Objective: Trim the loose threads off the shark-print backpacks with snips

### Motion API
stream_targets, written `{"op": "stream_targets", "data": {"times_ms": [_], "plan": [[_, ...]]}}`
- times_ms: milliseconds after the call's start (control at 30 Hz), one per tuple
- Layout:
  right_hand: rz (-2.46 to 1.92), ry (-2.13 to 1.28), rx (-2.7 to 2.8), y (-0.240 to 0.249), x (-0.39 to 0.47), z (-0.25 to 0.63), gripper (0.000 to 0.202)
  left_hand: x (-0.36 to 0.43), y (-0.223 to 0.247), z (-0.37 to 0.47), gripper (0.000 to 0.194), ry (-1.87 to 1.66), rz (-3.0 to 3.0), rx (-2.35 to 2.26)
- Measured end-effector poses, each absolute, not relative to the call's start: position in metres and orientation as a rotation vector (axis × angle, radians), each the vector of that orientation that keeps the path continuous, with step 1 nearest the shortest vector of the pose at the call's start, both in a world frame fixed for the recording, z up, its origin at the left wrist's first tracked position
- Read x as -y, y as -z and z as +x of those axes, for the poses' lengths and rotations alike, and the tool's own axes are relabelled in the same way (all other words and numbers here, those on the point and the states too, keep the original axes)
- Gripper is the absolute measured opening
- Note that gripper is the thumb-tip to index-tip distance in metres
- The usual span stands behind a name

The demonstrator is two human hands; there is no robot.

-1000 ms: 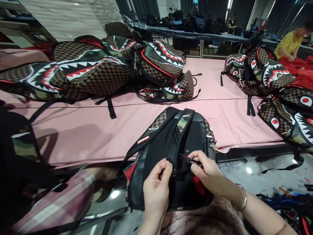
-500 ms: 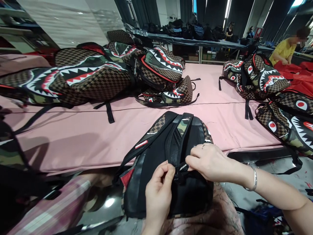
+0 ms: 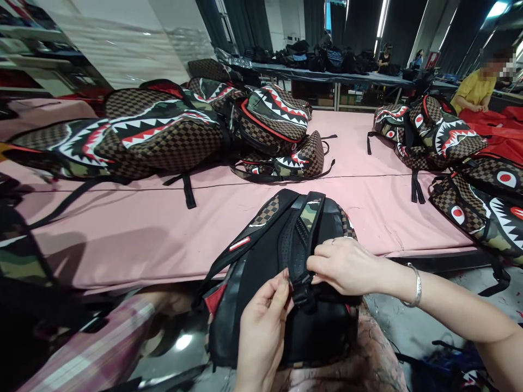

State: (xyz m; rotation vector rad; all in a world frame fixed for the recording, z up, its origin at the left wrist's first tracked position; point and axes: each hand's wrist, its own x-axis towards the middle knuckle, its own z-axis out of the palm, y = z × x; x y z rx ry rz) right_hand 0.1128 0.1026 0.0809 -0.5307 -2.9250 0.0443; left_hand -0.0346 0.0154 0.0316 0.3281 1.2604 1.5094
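Pink cloth covers the long tabletop [image 3: 363,212]. A heap of checkered, shark-mouthed bags [image 3: 171,141] fills its left side; a smaller cluster [image 3: 457,141] lies towards its right edge. At the middle of the near edge, a black-backed backpack [image 3: 232,321] leans with its top over the cloth and its lower part over the wearer's lap, straps facing up. Across its back runs a camouflage-trimmed strap [image 3: 309,218], ending near a black buckle [image 3: 302,295].

Both hands meet just above the buckle. The right hand [image 3: 347,267], back upward, grasps the strap's right side. The left hand [image 3: 263,321] has thumb and forefinger pinched together at the opposite side; what lies between them is too small to tell.

The lap and table edge seem to prop the bag at a slant, bringing the strap within easy reach. The right hand probably steadies the webbing so that the left can pinch precisely.

Compared with one second ago, the right hand has turned over and moved onto the strap; the dark pointed tool it showed is hidden or gone. The buckle, blurred then, is plain now. The left hand has barely shifted.
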Motion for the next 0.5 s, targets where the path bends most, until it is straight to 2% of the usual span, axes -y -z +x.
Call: {"op": "stream_targets", "data": {"times_ms": [100, 200, 333, 400, 467, 500], "plan": [[-0.484, 0.023, 2.93, -0.082, -0.103, 0.109, 0.009, -0.014, -0.028, -0.034, 0.048, -1.517, 0.313, -1.275], [-0.502, -0.038, 2.865, -0.076, -0.104, 0.114, 0.011, -0.012, -0.027, -0.034, 0.045, -1.527, 0.259, -1.27], [-0.712, -0.539, 2.452, -0.053, -0.092, 0.131, 0.015, -0.013, -0.029, -0.039, 0.028, -1.583, 0.142, -1.113], [-0.865, -0.826, 2.182, -0.033, -0.077, 0.136, 0.022, -0.017, -0.03, -0.04, 0.03, -1.586, 0.108, -0.99], [-0.978, -0.914, 2.052, -0.01, -0.06, 0.133, 0.043, -0.021, -0.031, -0.042, 0.032, -1.545, 0.141, -0.943], [-1.005, -0.895, 2.037, 0.001, -0.052, 0.13, 0.043, -0.025, -0.031, -0.043, 0.033, -1.517, 0.199, -0.963]]}}
